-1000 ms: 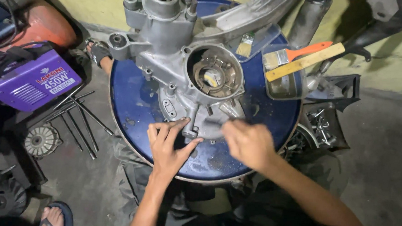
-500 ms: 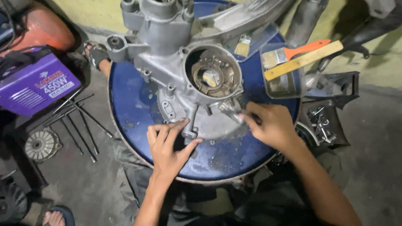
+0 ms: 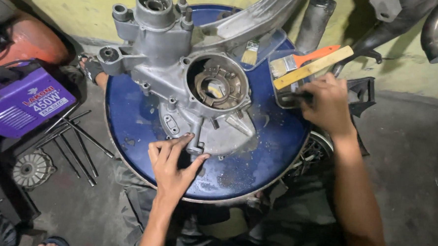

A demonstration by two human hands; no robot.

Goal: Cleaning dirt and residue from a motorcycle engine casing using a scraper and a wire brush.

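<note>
A grey cast-metal engine casing (image 3: 191, 82) lies on the round blue drum top (image 3: 272, 140). My left hand (image 3: 173, 165) rests flat with spread fingers against the casing's near edge, holding nothing. My right hand (image 3: 325, 103) is over a small tray (image 3: 282, 89) at the drum's right rim, fingers curled around a thin dark item I cannot identify. Two paintbrushes lie across that tray, one with an orange handle (image 3: 315, 56), one with a pale wooden handle (image 3: 312, 68).
A purple box-shaped machine (image 3: 23, 102) sits on the floor at left, with several thin metal rods (image 3: 75, 141) and a small round metal part (image 3: 30, 169) beside it. Grey exhaust pipes (image 3: 314, 19) lean against the yellow wall behind. A smaller brush (image 3: 250, 51) lies near the casing.
My right hand moved from the casing's near side out to the tray at the drum's right rim. My left hand stayed against the casing.
</note>
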